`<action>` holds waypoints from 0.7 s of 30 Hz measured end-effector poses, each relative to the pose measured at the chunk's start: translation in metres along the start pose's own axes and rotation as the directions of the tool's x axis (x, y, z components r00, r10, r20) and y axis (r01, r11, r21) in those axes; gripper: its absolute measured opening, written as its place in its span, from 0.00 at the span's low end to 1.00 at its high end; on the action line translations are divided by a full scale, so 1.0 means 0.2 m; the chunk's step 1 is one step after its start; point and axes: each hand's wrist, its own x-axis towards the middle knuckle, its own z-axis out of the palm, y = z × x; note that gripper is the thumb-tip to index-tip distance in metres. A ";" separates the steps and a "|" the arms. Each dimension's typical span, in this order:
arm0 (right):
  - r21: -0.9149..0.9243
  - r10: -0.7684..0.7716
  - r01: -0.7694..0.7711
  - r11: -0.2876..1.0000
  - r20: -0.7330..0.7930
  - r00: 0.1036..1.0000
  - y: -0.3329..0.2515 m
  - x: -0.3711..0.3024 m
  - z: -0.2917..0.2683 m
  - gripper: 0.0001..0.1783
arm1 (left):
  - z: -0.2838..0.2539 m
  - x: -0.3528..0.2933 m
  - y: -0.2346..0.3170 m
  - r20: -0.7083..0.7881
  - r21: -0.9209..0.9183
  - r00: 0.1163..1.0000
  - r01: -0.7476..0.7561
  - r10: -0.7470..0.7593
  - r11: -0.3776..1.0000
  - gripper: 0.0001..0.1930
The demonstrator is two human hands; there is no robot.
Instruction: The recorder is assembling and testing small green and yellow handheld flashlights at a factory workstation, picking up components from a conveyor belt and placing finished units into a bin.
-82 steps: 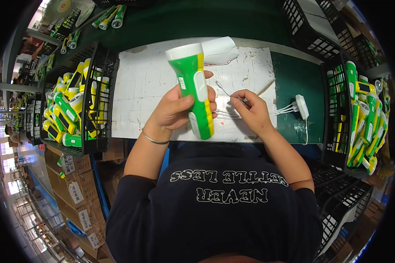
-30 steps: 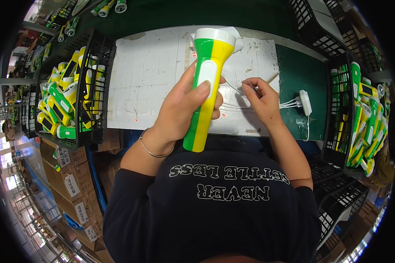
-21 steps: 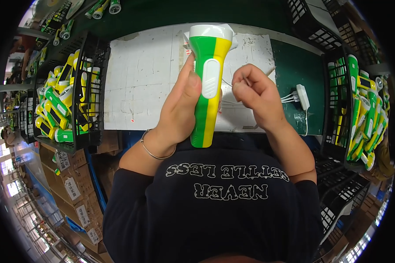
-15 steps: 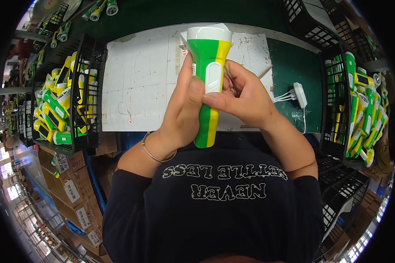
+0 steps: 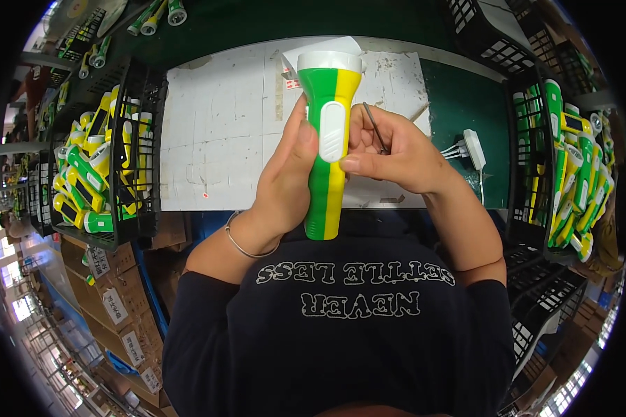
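A green and yellow flashlight (image 5: 325,191) with a white head stands upright before me, head end away from my body. On the side facing up is a white sliding switch (image 5: 332,132). My left hand (image 5: 283,177) is wrapped round the flashlight's body from the left, thumb along its green side. Beside the yellow edge, my right hand (image 5: 405,154) has curled fingers closed on a thin dark metal rod (image 5: 374,125). Its thumb tip lies at the flashlight's edge, just below the switch; whether it touches, I cannot tell.
Black baskets full of green and yellow flashlights stand left (image 5: 129,222) and right (image 5: 518,201). A white board (image 5: 209,132) covers the table's middle, with a folded white paper (image 5: 299,55) behind the flashlight. A white plug block with cables (image 5: 474,149) lies at right.
The flashlight has come slightly toward me and turned a little. My right hand has shifted right, its thumb sliding off the switch, and the thin rod now shows clearly.
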 end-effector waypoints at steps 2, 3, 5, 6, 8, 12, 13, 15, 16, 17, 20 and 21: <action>0.055 0.009 -0.010 0.998 0.026 1.000 -0.01 -0.01 -0.02 0.13 | -0.03 0.01 -0.02 0.028 -0.071 0.997 0.077 -0.075 0.995 0.30; 0.061 0.048 -0.050 0.997 0.031 0.998 -0.02 -0.02 -0.03 0.12 | -0.04 0.01 -0.02 0.028 -0.070 0.997 0.075 -0.073 0.995 0.30; 0.066 0.081 -0.083 0.994 0.029 0.996 -0.04 -0.03 -0.05 0.12 | -0.05 0.01 -0.02 0.148 -0.223 0.981 0.154 -0.123 0.963 0.31; 0.084 0.030 -0.028 0.996 -0.028 0.999 -0.03 -0.04 -0.06 0.11 | -0.04 0.01 -0.02 0.157 -0.220 0.980 0.155 -0.121 0.963 0.31; 0.073 -0.088 0.104 0.992 -0.187 0.978 -0.02 -0.03 -0.10 0.10 | -0.01 0.01 0.00 0.180 -0.378 0.972 0.208 -0.148 0.902 0.31; -0.187 -0.224 0.173 0.967 -0.300 0.927 -0.09 0.00 -0.09 0.23 | 0.02 -0.02 0.00 0.201 -0.300 0.962 0.240 -0.185 0.923 0.30; -0.273 -0.206 0.120 0.955 -0.312 0.928 -0.12 0.01 -0.06 0.25 | 0.02 -0.03 0.00 0.208 -0.298 0.960 0.243 -0.185 0.923 0.30; -0.246 -0.148 0.086 0.965 -0.245 0.958 -0.15 0.01 -0.08 0.26 | 0.02 -0.02 -0.01 0.279 -0.286 0.944 0.255 -0.174 0.924 0.32; -0.184 -0.095 0.060 0.981 -0.193 0.977 -0.16 0.00 -0.09 0.26 | 0.00 -0.02 -0.01 0.287 -0.319 0.932 0.311 -0.221 0.895 0.31; -0.124 -0.051 0.036 0.992 -0.125 0.991 -0.17 0.00 -0.10 0.25 | -0.01 -0.02 0.00 0.287 -0.315 0.933 0.306 -0.217 0.898 0.31; -0.063 -0.059 0.056 0.996 -0.045 0.997 -0.14 -0.03 -0.16 0.27 | -0.05 -0.03 -0.02 0.351 -0.467 0.897 0.418 -0.270 0.779 0.27; -0.063 -0.060 0.057 0.996 -0.048 0.997 -0.14 -0.03 -0.16 0.27 | -0.05 -0.02 -0.01 0.354 -0.466 0.895 0.420 -0.271 0.779 0.27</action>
